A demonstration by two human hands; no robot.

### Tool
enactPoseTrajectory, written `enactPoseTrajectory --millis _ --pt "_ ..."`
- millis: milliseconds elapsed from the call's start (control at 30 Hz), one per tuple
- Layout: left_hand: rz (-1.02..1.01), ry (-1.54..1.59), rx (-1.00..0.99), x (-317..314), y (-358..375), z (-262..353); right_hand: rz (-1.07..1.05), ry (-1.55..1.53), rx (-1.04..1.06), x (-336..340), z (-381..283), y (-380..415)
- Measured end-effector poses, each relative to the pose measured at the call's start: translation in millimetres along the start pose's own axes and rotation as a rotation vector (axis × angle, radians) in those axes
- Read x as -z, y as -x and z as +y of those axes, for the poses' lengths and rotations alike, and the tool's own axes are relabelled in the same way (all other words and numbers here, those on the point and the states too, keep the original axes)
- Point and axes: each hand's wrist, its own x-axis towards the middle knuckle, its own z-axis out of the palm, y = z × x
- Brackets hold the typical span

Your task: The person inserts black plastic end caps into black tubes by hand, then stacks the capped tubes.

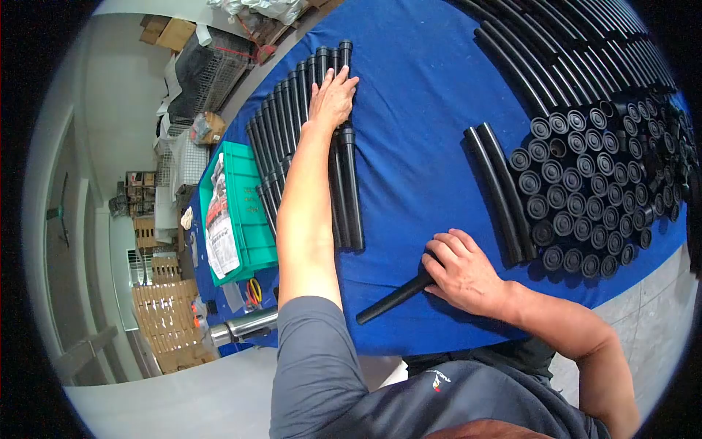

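Black tubes (567,29) cropped at top

**Green crate (256,252) sat near steel flask (248,326)**

The crate held printed paper (221,234) on the blue cloth (409,110). A yellow-handled tool (254,290) lay between crate and flask. Cardboard boxes (178,34) and wire mesh (216,73) stood beyond.

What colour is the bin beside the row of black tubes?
The bin is teal green, seen best in the head view.
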Motion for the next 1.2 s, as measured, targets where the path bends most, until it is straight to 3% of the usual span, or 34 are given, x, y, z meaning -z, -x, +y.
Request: enactPoseTrajectory --millis 167,233,300,400,767,867,1200 --pt "0.339 0.089 -0.157 29 29 20 0.021 0.021 0.045 0 1 2" --pt "0.386 0.096 -0.217 47 59 33 0.036 0.015 0.06 0 1 2" --pt "0.272 0.066 -0.256 27 82 29 0.03 0.025 0.068 1 -1 2" --pt "0.044 0.056 -0.162 32 101 45 0.028 0.034 0.087 0 -2 4" --pt "-0.059 -0.064 -0.01 9 10 49 0.001 0.04 0.061 0 -1 2" --pt "-0.167 0.004 0.168 8 0 36 0.002 0.032 0.043 2 0 0" --pt "-0.094 0.023 0.161 -11 -1 4 0.031 0.021 0.029 -2 -1 1"
